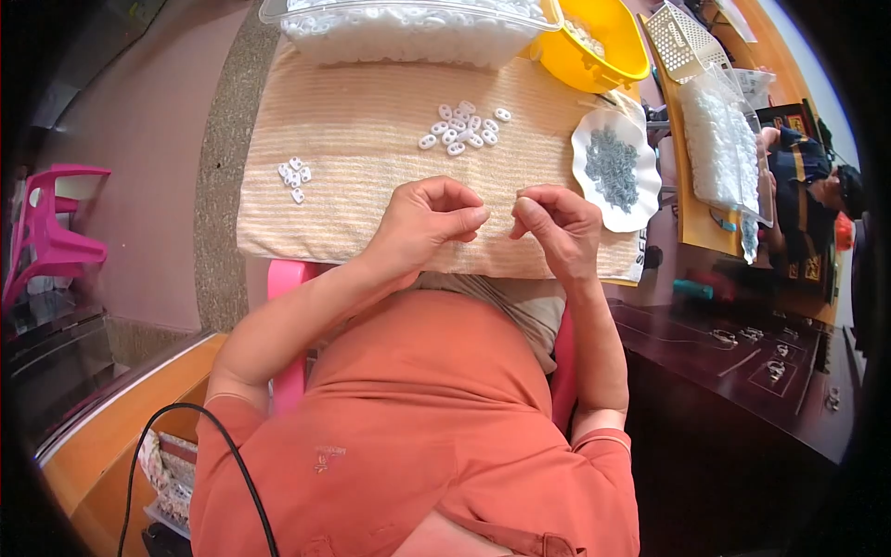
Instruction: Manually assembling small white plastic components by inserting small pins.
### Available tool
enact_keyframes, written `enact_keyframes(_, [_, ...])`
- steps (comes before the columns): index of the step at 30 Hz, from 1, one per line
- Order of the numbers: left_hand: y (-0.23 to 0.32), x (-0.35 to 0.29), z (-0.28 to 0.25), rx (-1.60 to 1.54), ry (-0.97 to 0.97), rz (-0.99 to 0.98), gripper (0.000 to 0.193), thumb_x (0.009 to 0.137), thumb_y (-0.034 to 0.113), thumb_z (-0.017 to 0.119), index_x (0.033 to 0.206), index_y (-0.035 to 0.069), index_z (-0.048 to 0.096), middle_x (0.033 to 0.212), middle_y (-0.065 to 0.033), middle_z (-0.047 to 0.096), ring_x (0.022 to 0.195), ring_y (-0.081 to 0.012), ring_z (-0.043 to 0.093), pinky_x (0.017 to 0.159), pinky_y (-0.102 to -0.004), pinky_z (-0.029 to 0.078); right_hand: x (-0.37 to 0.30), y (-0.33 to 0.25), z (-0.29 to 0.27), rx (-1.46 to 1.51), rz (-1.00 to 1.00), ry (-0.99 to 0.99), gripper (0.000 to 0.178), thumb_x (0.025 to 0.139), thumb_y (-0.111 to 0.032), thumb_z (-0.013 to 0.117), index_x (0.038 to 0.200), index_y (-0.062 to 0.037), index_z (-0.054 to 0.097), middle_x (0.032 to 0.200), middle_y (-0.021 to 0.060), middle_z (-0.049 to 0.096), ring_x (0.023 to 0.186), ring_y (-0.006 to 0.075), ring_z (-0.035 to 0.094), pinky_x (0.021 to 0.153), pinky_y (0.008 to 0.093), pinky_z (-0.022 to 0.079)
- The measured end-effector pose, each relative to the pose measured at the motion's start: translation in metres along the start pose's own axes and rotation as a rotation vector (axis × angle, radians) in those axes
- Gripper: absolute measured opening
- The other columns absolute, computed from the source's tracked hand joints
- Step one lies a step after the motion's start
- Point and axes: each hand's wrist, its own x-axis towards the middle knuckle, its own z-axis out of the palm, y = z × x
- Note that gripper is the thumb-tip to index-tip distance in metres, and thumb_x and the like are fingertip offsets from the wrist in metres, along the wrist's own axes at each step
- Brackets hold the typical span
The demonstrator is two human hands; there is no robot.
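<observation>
Both my hands are over the near part of a beige striped cloth (343, 186). My left hand (425, 223) is closed in a pinch, thumb against forefinger. Facing it a short gap away, my right hand (564, 232) pinches the same way. Anything between the fingertips is too small to make out. Beyond the hands lies a loose group of small white oval pieces with two holes (457, 123). A smaller cluster of similar white pieces (295, 174) sits at the left. Beside my right hand, a white wavy-edged plate (647, 190) holds many tiny grey pieces (613, 169).
A clear bin full of white pieces (408, 42) stands at the far edge, beside a yellow basket (613, 70). Another filled clear bin (719, 139) is farther right, near another person (803, 176). A pink chair (60, 232) stands left; a black cable (232, 441) hangs lower left.
</observation>
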Motion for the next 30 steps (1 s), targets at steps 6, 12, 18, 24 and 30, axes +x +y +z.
enact_keyframes(6, [-0.005, 0.0, 0.003, -0.173, 0.019, -0.025, 0.019, 0.085, 0.007, 0.069, 0.103, 0.001, 0.064, 0.086, -0.0042, 0.065, 0.074, -0.0103, 0.061, 0.068, -0.023, 0.052, -0.002, 0.003, 0.015, 0.077, 0.105, -0.022, 0.01, 0.088, -0.003, 0.064, 0.094, 0.0048, 0.065, 0.076, 0.0053, 0.064, 0.066, 0.0104, 0.062, 0.06, 0.0221, 0.051])
enact_keyframes(12, [-0.008, 0.0, -0.002, -0.138, -0.007, -0.049, 0.019, 0.086, 0.006, 0.067, 0.104, -0.001, 0.063, 0.09, -0.0054, 0.066, 0.077, -0.0117, 0.063, 0.071, -0.0244, 0.054, -0.002, 0.008, 0.016, 0.092, 0.154, -0.043, 0.011, 0.088, -0.004, 0.065, 0.095, 0.0045, 0.065, 0.078, 0.006, 0.065, 0.067, 0.0106, 0.062, 0.061, 0.0225, 0.051])
enact_keyframes(18, [-0.006, -0.002, -0.001, -0.234, -0.007, -0.05, 0.023, 0.087, 0.003, 0.064, 0.109, -0.003, 0.06, 0.096, -0.0088, 0.066, 0.085, -0.0144, 0.066, 0.077, -0.0258, 0.056, -0.001, 0.013, 0.018, 0.102, 0.162, -0.042, 0.012, 0.088, -0.005, 0.064, 0.096, 0.0047, 0.064, 0.081, 0.0085, 0.067, 0.068, 0.012, 0.063, 0.062, 0.0235, 0.053])
enact_keyframes(24, [-0.005, -0.002, -0.003, -0.22, -0.008, -0.061, 0.023, 0.087, 0.001, 0.063, 0.109, -0.003, 0.06, 0.099, -0.0093, 0.066, 0.087, -0.0152, 0.066, 0.079, -0.0264, 0.057, -0.001, 0.016, 0.019, 0.139, 0.175, -0.032, 0.012, 0.088, -0.004, 0.065, 0.097, 0.0038, 0.065, 0.08, 0.0085, 0.068, 0.068, 0.0116, 0.064, 0.062, 0.0229, 0.053])
enact_keyframes(30, [-0.005, -0.001, -0.003, -0.251, -0.012, -0.063, 0.022, 0.087, 0.001, 0.064, 0.108, -0.003, 0.06, 0.098, -0.0094, 0.065, 0.086, -0.0154, 0.066, 0.078, -0.0261, 0.057, 0.0, 0.016, 0.018, 0.118, 0.188, -0.042, 0.01, 0.088, -0.003, 0.064, 0.096, 0.0033, 0.066, 0.081, 0.008, 0.068, 0.069, 0.0107, 0.063, 0.062, 0.0224, 0.053])
